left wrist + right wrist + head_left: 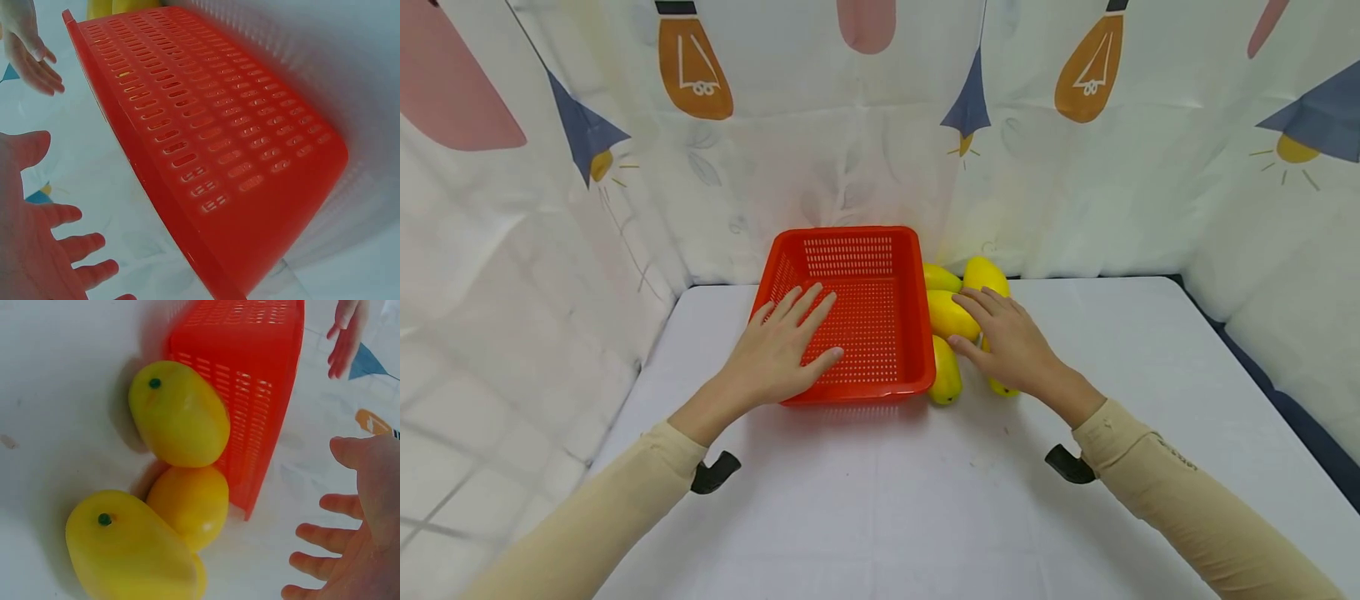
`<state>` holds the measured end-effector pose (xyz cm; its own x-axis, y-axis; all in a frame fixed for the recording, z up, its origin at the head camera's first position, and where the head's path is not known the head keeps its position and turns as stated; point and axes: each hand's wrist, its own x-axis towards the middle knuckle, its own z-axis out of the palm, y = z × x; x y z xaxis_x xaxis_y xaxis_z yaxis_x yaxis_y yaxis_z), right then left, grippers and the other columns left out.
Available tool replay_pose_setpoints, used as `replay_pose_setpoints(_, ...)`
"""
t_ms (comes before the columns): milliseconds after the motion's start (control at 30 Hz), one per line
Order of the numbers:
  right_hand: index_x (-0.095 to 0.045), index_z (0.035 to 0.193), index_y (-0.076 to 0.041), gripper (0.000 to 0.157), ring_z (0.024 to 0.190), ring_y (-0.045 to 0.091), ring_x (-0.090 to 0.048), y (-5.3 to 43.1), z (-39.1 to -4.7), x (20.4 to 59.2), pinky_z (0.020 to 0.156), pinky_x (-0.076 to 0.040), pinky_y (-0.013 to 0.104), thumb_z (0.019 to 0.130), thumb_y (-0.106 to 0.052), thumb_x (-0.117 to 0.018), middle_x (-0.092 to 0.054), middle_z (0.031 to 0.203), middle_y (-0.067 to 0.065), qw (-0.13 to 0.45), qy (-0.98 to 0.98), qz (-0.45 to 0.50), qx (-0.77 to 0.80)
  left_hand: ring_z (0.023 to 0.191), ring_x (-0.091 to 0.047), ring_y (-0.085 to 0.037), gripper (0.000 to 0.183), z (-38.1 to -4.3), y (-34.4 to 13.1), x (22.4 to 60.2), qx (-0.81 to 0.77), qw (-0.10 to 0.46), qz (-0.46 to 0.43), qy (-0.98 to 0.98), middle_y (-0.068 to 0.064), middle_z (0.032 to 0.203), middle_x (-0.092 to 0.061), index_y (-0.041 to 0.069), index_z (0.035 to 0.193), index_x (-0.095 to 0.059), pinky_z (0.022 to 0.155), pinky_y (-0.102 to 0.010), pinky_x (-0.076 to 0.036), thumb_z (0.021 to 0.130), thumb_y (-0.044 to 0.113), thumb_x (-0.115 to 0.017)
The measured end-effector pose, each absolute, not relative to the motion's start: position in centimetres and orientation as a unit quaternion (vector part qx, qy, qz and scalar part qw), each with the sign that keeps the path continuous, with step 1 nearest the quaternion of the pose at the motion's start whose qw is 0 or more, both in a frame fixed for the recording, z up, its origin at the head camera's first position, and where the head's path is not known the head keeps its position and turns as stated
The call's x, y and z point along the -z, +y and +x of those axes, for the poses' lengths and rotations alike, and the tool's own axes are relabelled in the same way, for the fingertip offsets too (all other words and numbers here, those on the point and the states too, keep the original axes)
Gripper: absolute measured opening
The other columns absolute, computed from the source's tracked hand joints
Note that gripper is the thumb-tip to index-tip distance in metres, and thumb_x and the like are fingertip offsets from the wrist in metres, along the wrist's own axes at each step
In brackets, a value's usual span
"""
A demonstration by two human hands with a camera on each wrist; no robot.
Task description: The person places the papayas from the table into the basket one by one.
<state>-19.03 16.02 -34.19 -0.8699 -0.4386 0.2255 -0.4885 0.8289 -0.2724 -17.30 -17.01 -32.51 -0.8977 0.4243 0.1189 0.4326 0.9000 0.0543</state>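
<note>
A red plastic basket (868,325) with slotted sides stands on the white table, and nothing lies inside it. My left hand (778,350) hovers over its left part with the fingers spread, holding nothing. In the left wrist view that hand (37,244) is apart from the basket's wall (219,144). Several yellow mangoes (946,371) lie against and beside the basket's right side. Over them is my right hand (1011,346), fingers extended and grasping nothing; it partly hides some of them. The right wrist view shows mangoes (178,415) with dark green stem ends, apart from the hand (356,531).
A white cloth covers the table (880,500). Behind it hangs a printed curtain (850,150) with lamp and bulb shapes, which also runs along the left and right sides. A dark edge (1285,400) runs along the table's right side.
</note>
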Motion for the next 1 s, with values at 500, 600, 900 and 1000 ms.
replay_pose_setpoints(500,-0.041,0.145,-0.012,0.062,0.142,0.04,-0.031,16.6,-19.1,34.5,0.113,-0.023,0.061,0.093,-0.039,-0.06,-0.04,0.151,0.014,0.069,-0.955,0.228,-0.174,0.148,-0.019,-0.035,0.077,-17.2,-17.6,32.9,0.046,0.061,-0.216,-0.973,-0.008,0.162,-0.018,0.02,0.155,-0.021,0.113,-0.062,-0.022,0.093,0.057,-0.048)
replay_pose_setpoints(600,-0.041,0.145,-0.012,0.062,0.142,0.04,-0.031,16.7,-19.0,34.6,0.113,-0.023,0.061,0.093,-0.039,-0.06,-0.04,0.151,0.014,0.067,-0.956,0.225,-0.174,0.148,-0.019,-0.035,0.077,-17.1,-17.7,33.0,0.049,0.061,-0.214,-0.974,-0.008,0.162,-0.018,0.02,0.155,-0.02,0.112,-0.063,-0.022,0.093,0.057,-0.048)
replay_pose_setpoints(900,-0.04,0.145,-0.011,0.062,0.142,0.039,-0.031,17.0,-19.1,34.8,0.113,-0.024,0.06,0.093,-0.038,-0.059,-0.039,0.151,0.014,0.068,-0.958,0.224,-0.167,0.148,-0.02,-0.036,0.077,-17.2,-18.2,33.5,0.051,0.067,-0.21,-0.974,-0.01,0.162,-0.019,0.019,0.155,-0.021,0.111,-0.064,-0.023,0.093,0.057,-0.047)
replay_pose_setpoints(1000,-0.041,0.145,-0.011,0.061,0.142,0.039,-0.032,17.1,-19.1,34.9,0.113,-0.025,0.06,0.093,-0.038,-0.059,-0.04,0.151,0.015,0.071,-0.957,0.224,-0.169,0.148,-0.02,-0.036,0.076,-17.2,-18.3,33.5,0.052,0.069,-0.207,-0.975,-0.01,0.162,-0.019,0.018,0.154,-0.022,0.111,-0.063,-0.023,0.093,0.056,-0.048)
